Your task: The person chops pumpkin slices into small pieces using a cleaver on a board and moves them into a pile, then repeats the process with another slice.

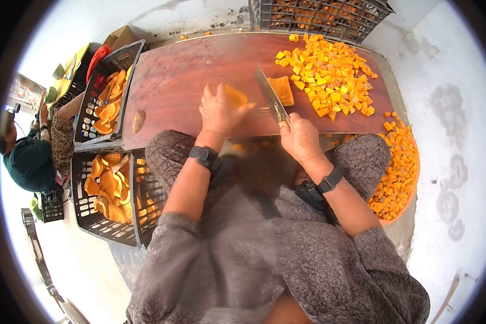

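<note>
My left hand [220, 112] is at the front middle of the red-brown board [183, 70], its thumb and fingers around a slightly blurred piece of pumpkin [235, 96]. In my right hand [301, 137] is the handle of a knife [273, 97], its wide blade slanting up and away to the left. Just right of the blade lies a thick orange pumpkin slab [282, 90]. A heap of pumpkin cubes [335, 75] covers the board's right end.
Black crates of pumpkin pieces [109, 116], [110, 186] stand to my left. An orange tub of cubes [397, 173] is by my right knee. Another black crate [262, 16] stands behind the board. A person [32, 159] sits far left.
</note>
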The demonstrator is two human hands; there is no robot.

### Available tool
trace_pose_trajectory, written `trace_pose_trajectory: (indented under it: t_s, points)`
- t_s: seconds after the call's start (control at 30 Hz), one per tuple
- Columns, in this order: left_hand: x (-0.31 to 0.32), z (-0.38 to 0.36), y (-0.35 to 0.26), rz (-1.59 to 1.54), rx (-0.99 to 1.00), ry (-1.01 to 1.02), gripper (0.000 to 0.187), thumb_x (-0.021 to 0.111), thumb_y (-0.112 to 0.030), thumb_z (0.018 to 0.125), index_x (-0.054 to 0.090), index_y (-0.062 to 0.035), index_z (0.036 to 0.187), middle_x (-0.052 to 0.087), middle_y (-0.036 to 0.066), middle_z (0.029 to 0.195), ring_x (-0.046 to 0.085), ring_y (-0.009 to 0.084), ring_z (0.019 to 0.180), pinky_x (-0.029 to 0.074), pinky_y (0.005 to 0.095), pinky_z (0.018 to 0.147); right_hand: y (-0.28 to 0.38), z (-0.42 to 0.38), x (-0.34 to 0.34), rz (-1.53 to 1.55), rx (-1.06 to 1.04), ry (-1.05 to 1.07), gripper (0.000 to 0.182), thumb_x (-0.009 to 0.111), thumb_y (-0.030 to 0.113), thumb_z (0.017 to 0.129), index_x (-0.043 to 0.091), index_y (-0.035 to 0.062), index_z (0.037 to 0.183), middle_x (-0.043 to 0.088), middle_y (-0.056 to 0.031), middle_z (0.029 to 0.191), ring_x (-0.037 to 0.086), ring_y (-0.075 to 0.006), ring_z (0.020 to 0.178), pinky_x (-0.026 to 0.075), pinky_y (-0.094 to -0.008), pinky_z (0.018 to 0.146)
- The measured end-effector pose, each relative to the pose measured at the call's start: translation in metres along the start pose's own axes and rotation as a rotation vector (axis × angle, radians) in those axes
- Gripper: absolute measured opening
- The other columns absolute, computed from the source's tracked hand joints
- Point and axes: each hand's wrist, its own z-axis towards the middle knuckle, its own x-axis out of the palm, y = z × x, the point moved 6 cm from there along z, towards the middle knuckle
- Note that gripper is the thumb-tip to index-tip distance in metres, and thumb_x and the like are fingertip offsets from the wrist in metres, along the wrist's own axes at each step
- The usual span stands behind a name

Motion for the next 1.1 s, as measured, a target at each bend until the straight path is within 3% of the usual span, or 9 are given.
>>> trace_pose_trajectory:
  t_s: [0.2, 0.3, 0.37, 0.5, 0.63, 0.73, 0.87, 0.93, 1.1]
  points:
    - [0.007, 0.004, -0.005, 0.120, 0.153, 0.146, 0.083, 0.080, -0.037, 0.067, 0.046, -0.0114, 0.138, 0.041, 0.017, 0.144, 0.035, 0.0360, 0.136, 0.027, 0.0553, 0.110, 0.005, -0.009, -0.028, 0.150, 0.105, -0.034, 0.024, 0.061, 0.025, 0.086, 0.060, 0.0011, 0.085, 0.063, -0.0237, 0.077, 0.062, -0.0438, 0.077, 0.049, -0.0538, 0.070]
    - [0.005, 0.006, -0.003, 0.261, 0.243, 0.155, 0.074, 0.077, -0.021, 0.067, 0.049, -0.0170, 0.135, 0.043, 0.012, 0.143, 0.035, 0.0337, 0.136, 0.023, 0.0572, 0.111, -0.005, 0.002, -0.049, 0.334, 0.077, -0.123, 0.022, 0.061, 0.016, 0.090, 0.055, -0.0028, 0.081, 0.060, -0.0087, 0.063, 0.057, -0.0125, 0.044, 0.045, -0.0294, 0.041]
    - [-0.001, 0.013, 0.002, 0.319, 0.223, 0.124, 0.070, 0.068, -0.003, 0.067, 0.052, -0.0208, 0.133, 0.042, 0.012, 0.145, 0.034, 0.0344, 0.138, 0.022, 0.0590, 0.110, 0.011, 0.004, -0.089, 0.516, 0.076, -0.188, 0.019, 0.060, 0.014, 0.092, 0.056, -0.0023, 0.083, 0.060, -0.0066, 0.064, 0.057, -0.0119, 0.046, 0.046, -0.0271, 0.043]
    - [0.001, 0.019, 0.009, 0.319, 0.216, 0.003, 0.064, 0.068, -0.011, 0.071, 0.051, -0.0169, 0.132, 0.040, 0.015, 0.146, 0.029, 0.0375, 0.140, 0.024, 0.0597, 0.110, 0.019, 0.008, -0.136, 0.736, 0.076, -0.374, 0.017, 0.062, 0.012, 0.086, 0.057, -0.0031, 0.090, 0.062, -0.0086, 0.066, 0.062, -0.0142, 0.051, 0.048, -0.0290, 0.046]
    - [0.003, 0.016, -0.010, 0.160, 0.339, -0.179, 0.054, 0.062, -0.010, 0.077, 0.053, -0.0094, 0.130, 0.038, 0.025, 0.145, 0.036, 0.0398, 0.135, 0.029, 0.0521, 0.109, -0.002, 0.019, -0.125, 0.843, 0.260, -0.186, 0.017, 0.058, 0.009, 0.086, 0.052, -0.0022, 0.097, 0.060, -0.0103, 0.068, 0.058, -0.0150, 0.048, 0.045, -0.0291, 0.041]
    - [0.000, 0.009, -0.047, -0.240, 0.351, 0.053, 0.055, 0.067, -0.020, 0.079, 0.052, -0.0059, 0.130, 0.039, 0.028, 0.143, 0.042, 0.0439, 0.129, 0.037, 0.0518, 0.104, -0.024, 0.015, -0.099, 0.934, 0.370, -0.132, 0.016, 0.056, 0.010, 0.086, 0.053, -0.0017, 0.096, 0.057, -0.0076, 0.064, 0.053, -0.0132, 0.044, 0.042, -0.0292, 0.038]
    - [0.038, 0.000, -0.079, -0.206, 0.330, 0.100, 0.065, 0.072, -0.034, 0.077, 0.051, -0.0032, 0.130, 0.038, 0.031, 0.141, 0.045, 0.0465, 0.124, 0.042, 0.0521, 0.099, -0.043, 0.005, -0.082, 0.840, 0.459, -0.177, 0.020, 0.055, 0.018, 0.093, 0.054, -0.0019, 0.095, 0.056, -0.0081, 0.061, 0.046, -0.0104, 0.037, 0.040, -0.0256, 0.035]
    - [0.043, -0.006, -0.100, -0.145, 0.366, -0.007, 0.065, 0.075, -0.042, 0.075, 0.053, -0.0015, 0.120, 0.048, 0.025, 0.123, 0.053, 0.0424, 0.107, 0.047, 0.0502, 0.087, -0.052, 0.002, -0.081, 0.835, 0.450, -0.197, 0.021, 0.055, 0.020, 0.095, 0.055, -0.0012, 0.097, 0.056, -0.0071, 0.059, 0.047, -0.0099, 0.038, 0.040, -0.0252, 0.035]
    - [0.075, -0.001, -0.117, -0.036, 0.281, 0.190, 0.062, 0.074, -0.039, 0.075, 0.054, -0.0029, 0.121, 0.039, 0.031, 0.139, 0.043, 0.0480, 0.124, 0.041, 0.0519, 0.100, -0.069, -0.005, -0.081, 0.859, 0.481, -0.214, 0.021, 0.053, 0.020, 0.096, 0.055, -0.0008, 0.096, 0.055, -0.0069, 0.060, 0.047, -0.0088, 0.039, 0.040, -0.0247, 0.035]
